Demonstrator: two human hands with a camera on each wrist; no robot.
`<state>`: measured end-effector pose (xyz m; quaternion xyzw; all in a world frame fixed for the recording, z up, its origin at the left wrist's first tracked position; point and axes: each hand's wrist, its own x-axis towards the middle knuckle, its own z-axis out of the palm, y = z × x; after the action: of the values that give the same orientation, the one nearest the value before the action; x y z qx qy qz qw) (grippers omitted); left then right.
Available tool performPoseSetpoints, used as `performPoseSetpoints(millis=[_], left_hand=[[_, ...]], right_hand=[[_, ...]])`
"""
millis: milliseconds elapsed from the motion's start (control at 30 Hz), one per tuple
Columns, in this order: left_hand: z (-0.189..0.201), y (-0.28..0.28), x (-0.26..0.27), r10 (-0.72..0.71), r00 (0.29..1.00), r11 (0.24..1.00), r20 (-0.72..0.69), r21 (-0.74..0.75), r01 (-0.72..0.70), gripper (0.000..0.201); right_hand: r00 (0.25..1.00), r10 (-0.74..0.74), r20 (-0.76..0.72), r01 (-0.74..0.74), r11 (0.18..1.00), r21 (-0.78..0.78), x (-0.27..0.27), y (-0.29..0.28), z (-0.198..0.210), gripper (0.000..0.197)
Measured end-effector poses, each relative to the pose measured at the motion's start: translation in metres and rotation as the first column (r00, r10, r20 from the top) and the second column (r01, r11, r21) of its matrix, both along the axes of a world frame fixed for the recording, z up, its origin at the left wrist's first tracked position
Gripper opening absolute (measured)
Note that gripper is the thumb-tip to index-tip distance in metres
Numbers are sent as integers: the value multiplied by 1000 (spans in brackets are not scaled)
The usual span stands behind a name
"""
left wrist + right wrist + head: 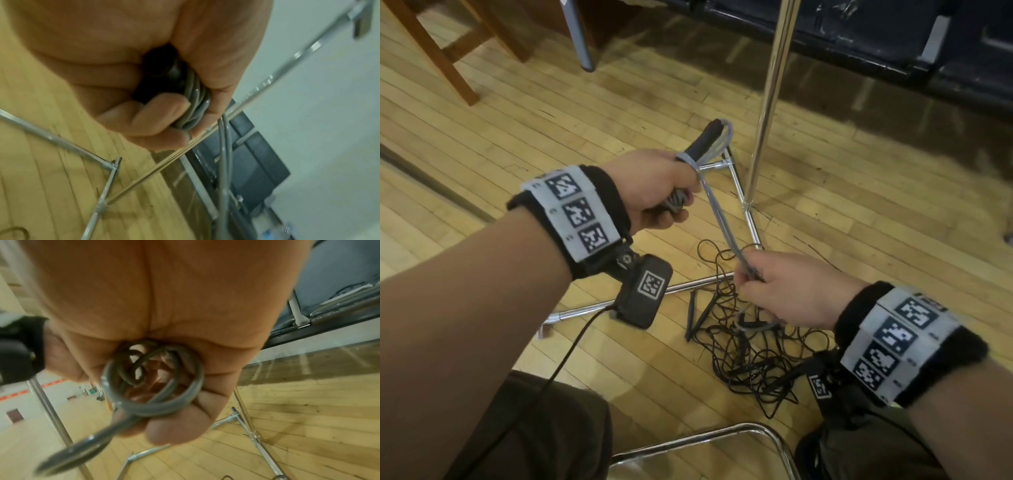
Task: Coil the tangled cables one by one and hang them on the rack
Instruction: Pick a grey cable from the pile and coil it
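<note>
My left hand (pixel 654 192) grips a bundle of grey cable (pixel 709 144) whose loops stick out beyond the fist; in the left wrist view the grey coils (pixel 195 105) lie packed between curled fingers and thumb. A doubled grey strand (pixel 722 222) runs taut down to my right hand (pixel 774 291), which pinches it. The right wrist view shows grey cable loops (pixel 156 382) curled inside that hand. Below the right hand, a tangle of thin black cable (pixel 750 346) lies on the wooden floor. The chrome rack pole (pixel 767 102) rises just behind the hands.
The rack's chrome base bars (pixel 743 198) spread across the floor under the hands. A wooden chair leg (pixel 441 54) stands far left, a dark bench (pixel 893 41) along the back. A chrome chair frame (pixel 722 442) sits between my knees.
</note>
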<state>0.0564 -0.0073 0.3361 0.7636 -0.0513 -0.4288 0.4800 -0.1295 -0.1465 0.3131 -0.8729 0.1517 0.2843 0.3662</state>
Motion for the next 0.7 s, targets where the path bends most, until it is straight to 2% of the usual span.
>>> performPoseSetpoints(millis=[133, 200, 267, 333, 400, 500, 567, 700], left_hand=[[9, 5, 6, -98, 971, 970, -218, -239, 44, 21], [11, 5, 7, -77, 958, 951, -275, -309, -12, 25], [9, 3, 10, 53, 957, 949, -286, -283, -138, 40], [4, 2, 15, 248, 932, 922, -263, -230, -310, 39], [-1, 4, 21, 383, 887, 877, -256, -200, -437, 33], [-6, 5, 24, 436, 874, 860, -213, -189, -475, 30], [-8, 6, 26, 466, 865, 845, -186, -196, -497, 29], [-4, 14, 41, 617, 763, 718, -191, -260, -646, 23]], right_hand=[[999, -35, -38, 32, 997, -69, 1, -3, -6, 26], [996, -71, -55, 67, 995, -74, 2, -3, -8, 38], [994, -101, -48, 97, 992, -76, 5, -3, -9, 42], [992, -127, -18, 126, 990, -62, 7, -5, -10, 40], [991, -134, -14, 133, 990, -46, 7, -6, -10, 32], [991, -122, -54, 119, 991, -57, 5, -8, -12, 15], [988, -129, -81, 126, 991, -44, 4, -9, -13, 13], [978, -163, -130, 163, 987, -6, 0, -12, -13, 27]])
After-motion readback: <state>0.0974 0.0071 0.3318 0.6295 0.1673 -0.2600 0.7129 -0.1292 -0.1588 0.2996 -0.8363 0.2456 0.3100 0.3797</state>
